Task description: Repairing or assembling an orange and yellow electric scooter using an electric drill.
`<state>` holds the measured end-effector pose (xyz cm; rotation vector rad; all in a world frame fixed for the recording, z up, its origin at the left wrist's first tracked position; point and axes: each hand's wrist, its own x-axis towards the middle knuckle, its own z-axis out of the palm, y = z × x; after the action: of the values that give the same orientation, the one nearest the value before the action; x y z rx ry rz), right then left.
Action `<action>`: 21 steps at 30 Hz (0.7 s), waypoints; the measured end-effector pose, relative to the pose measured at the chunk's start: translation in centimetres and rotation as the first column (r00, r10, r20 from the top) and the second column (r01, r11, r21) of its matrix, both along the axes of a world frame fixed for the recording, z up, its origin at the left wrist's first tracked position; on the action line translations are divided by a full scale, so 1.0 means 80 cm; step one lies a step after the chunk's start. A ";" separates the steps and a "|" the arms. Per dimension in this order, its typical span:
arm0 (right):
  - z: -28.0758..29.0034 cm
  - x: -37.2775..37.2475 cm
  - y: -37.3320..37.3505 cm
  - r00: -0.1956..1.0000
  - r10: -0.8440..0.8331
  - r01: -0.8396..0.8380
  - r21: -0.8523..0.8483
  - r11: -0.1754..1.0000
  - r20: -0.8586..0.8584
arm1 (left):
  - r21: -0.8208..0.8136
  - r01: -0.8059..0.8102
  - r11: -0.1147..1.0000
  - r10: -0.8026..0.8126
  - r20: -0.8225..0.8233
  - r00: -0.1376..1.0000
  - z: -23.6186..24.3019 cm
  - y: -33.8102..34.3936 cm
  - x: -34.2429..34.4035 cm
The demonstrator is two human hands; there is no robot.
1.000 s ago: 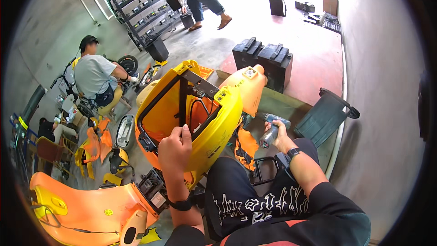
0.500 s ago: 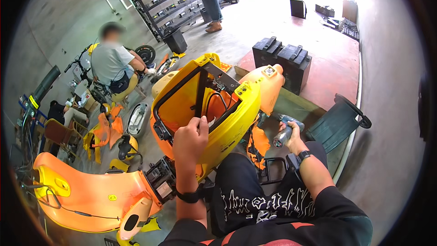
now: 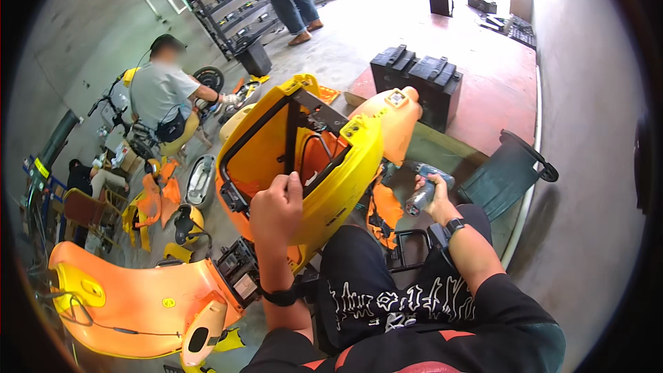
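A yellow and orange scooter body (image 3: 349,179) with an opening framed in black stands in front of me. Over its near rim my left hand (image 3: 276,211) is closed, thumb uppermost; whatever its fingers hold is hidden. My right hand (image 3: 438,202) is wrapped round a grey-blue cordless drill (image 3: 420,202), held above my right knee beside the body. Torn-looking orange plastic (image 3: 384,211) sits between the drill and the yellow side. To the left, the scooter's large orange front section (image 3: 148,297) joins the body through exposed black metal parts (image 3: 238,269).
Two black battery cases (image 3: 435,90) stand on a reddish platform (image 3: 501,97), near a tipped dark bin (image 3: 497,176). At left, a seated person (image 3: 162,93) works among loose panels (image 3: 155,197) and a helmet (image 3: 190,224). Farther back, someone stands (image 3: 286,0) beside a rack (image 3: 228,3).
My view has shifted slightly, so the scooter appears farther left. The standing person has changed stance, and the seated person's head has turned. My right hand still holds the drill.
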<state>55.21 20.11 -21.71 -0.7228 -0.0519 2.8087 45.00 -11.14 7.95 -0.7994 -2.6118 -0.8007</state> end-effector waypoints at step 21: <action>-0.010 -0.004 0.018 0.993 -0.064 0.050 0.134 0.990 0.103 | -0.038 -0.001 0.999 0.002 0.006 1.000 -0.009 0.008 0.001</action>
<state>54.86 21.55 -22.49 -0.8282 -0.2287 2.6803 45.10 -10.52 7.24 -0.8063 -2.6401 -0.7566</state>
